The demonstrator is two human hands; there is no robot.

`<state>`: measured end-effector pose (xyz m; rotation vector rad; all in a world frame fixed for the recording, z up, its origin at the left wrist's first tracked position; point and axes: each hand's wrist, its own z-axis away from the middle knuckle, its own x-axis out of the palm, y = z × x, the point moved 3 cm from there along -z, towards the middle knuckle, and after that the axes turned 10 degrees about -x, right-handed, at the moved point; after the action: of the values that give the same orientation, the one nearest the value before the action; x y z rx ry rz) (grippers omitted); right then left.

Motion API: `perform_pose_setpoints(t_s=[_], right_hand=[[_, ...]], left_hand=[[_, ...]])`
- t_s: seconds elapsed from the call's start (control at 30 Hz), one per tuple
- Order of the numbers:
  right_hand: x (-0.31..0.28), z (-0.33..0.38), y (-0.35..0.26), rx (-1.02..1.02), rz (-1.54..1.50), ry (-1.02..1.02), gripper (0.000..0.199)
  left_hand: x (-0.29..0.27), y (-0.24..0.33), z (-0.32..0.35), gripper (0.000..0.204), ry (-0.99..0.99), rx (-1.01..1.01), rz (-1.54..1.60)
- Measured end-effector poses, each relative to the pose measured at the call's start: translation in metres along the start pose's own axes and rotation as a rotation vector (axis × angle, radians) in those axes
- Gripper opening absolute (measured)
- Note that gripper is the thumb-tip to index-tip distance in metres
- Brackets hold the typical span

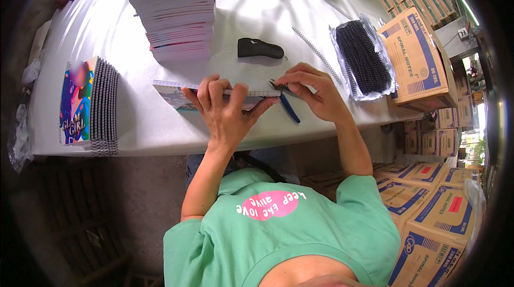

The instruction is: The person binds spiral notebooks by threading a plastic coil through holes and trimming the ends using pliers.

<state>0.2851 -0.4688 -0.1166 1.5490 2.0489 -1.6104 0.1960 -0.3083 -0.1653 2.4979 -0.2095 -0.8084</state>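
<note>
My left hand (222, 106) grips a spiral notebook (174, 97), its bound edge turned up and its colourful cover partly hidden by my fingers. Fingers lie over the top edge, with the thumb stretched toward the right end. At that end my right hand (310, 89) is closed around small pliers with a blue handle (289, 109). The pliers' jaws show just past my fingertips, beside the end of the spine. How my fingers wrap the second handle is hidden. A black pouch-like object (259, 49) lies on the table beyond both hands.
A tall stack of unbound books (179, 14) stands at the back left. Spiral-bound notebooks (88, 102) are piled at the left edge. Black spiral coils (364, 59) in plastic lie right, by a cardboard box (415, 57). A loose coil (313, 49) crosses the white tabletop. More boxes (428, 207) stand lower right.
</note>
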Motion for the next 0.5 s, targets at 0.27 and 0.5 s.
perform_pose_setpoints(t_s=[0.27,0.5], right_hand=[[-0.010,-0.002,-0.012,-0.096,0.144,-0.260,0.029],[-0.002,-0.006,-0.023,0.263,-0.027,-0.347,0.044]], left_hand=[[-0.007,0.003,-0.010,0.049,-0.155,-0.085,0.052],[-0.002,0.003,-0.009,0.050,-0.066,-0.013,-0.035]])
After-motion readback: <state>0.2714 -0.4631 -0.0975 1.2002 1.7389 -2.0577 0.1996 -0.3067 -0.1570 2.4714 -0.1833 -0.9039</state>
